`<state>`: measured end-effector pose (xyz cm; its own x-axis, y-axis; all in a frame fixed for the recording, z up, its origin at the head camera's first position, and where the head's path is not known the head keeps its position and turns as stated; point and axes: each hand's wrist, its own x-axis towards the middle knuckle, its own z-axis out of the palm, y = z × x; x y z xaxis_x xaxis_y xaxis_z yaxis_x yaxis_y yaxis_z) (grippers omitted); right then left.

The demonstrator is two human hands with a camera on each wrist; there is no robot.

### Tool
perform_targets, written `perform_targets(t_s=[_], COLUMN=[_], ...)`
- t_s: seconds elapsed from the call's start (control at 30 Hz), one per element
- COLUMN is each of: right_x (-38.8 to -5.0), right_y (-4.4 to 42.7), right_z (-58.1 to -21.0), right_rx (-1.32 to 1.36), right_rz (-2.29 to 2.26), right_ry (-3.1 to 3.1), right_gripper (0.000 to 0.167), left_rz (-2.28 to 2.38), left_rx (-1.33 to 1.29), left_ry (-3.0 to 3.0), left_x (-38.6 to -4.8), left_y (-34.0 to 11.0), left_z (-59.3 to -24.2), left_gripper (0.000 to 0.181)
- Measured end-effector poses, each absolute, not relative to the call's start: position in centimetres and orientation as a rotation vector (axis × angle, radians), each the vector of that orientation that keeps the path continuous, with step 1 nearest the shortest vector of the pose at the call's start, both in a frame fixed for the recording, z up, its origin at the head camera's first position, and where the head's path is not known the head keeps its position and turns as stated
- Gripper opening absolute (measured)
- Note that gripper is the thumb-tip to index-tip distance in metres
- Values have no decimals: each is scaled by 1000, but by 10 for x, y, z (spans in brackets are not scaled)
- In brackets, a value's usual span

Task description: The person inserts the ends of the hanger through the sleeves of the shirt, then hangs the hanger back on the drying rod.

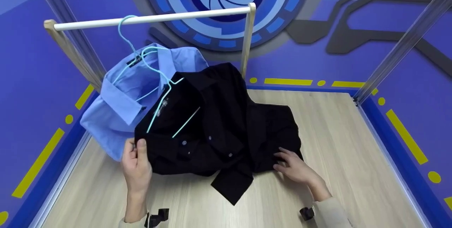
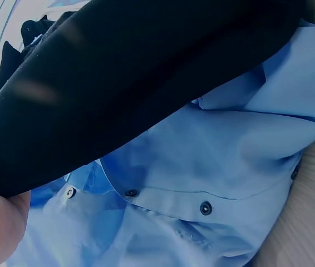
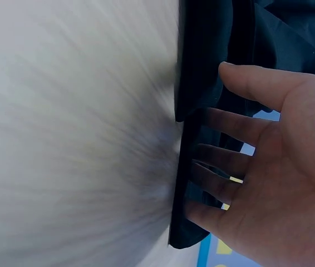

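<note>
A black shirt (image 1: 226, 115) lies across the tabletop with a mint-green hanger (image 1: 166, 79) inside its neck opening. That hanger's hook overlaps the blue shirt and sits below the rail. My left hand (image 1: 137, 166) pinches the black shirt's left edge between thumb and fingers; in the left wrist view only part of this hand shows. Near the right end of the black cloth, my right hand (image 1: 295, 168) touches it with fingers extended. In the right wrist view the fingers (image 3: 224, 161) are spread along the fabric. Behind is a blue shirt (image 1: 120, 122) on another hanger (image 1: 123, 31).
A rack with a white rail (image 1: 159, 17) and wooden posts (image 1: 248, 40) stands at the back left; the blue shirt's hanger hooks over the rail. Blue printed panels (image 1: 406, 90) enclose the light wooden table (image 1: 335, 132) at the back and sides.
</note>
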<state>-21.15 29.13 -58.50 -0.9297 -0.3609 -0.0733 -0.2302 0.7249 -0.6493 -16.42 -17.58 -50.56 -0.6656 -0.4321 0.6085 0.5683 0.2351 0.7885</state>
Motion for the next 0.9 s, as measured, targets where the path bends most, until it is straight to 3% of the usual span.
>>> perform_targets(t_s=[0.9], right_x=[-216], right_y=[275], right_z=[-586], right_rx=[-564], right_rz=[-977], right_ry=[2681], right_gripper=[52], left_rz=[-1516], left_rx=[-129], left_ry=[-1667], left_x=[-186], left_y=[-166], left_z=[-483], left_gripper=[21])
